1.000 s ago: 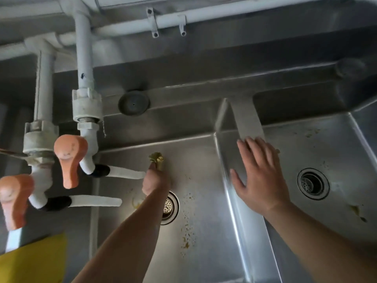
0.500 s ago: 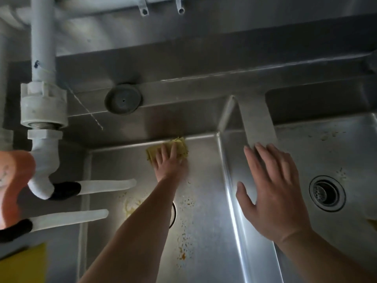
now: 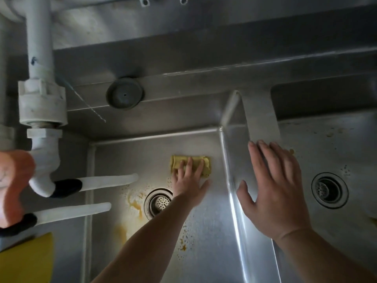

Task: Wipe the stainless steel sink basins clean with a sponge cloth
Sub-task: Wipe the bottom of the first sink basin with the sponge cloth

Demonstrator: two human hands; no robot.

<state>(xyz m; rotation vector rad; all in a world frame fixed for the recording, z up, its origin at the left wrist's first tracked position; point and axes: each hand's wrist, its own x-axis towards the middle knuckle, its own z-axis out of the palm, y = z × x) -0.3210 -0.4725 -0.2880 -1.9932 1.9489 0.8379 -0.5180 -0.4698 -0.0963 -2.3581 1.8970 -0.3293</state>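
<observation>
Left basin: stainless steel, larger share of the view, floor speckled with orange-brown spots and a yellowish smear just left of its drain.
Right basin: stainless steel, a few faint yellow flecks near the back wall, round drain strainer at mid-floor.
Divider: steel ridge between the two basins, running from the back ledge toward the camera, bright glare along its left face.
Pipework: white vertical pipe with a threaded collar at upper left, bending down to two white spouts with black bands (both pointing right over the left basin's edge).
Tap handle: orange, blurred, at the far left edge.
Yellow object: bottom left corner, identity unclear.
Round plug: dark grey disc lying on the back ledge above the left basin.
Right hand: flat on the divider, fingers straight and spread, thumb out to the left, grasping nothing.
Left hand: reaching into the left basin, fingers extended and pressing down on the cloth, not curled round it.
Sponge cloth: yellow, folded into a small pad, on the left basin's floor near the back right corner, just beyond the drain, partly covered by the left hand.
</observation>
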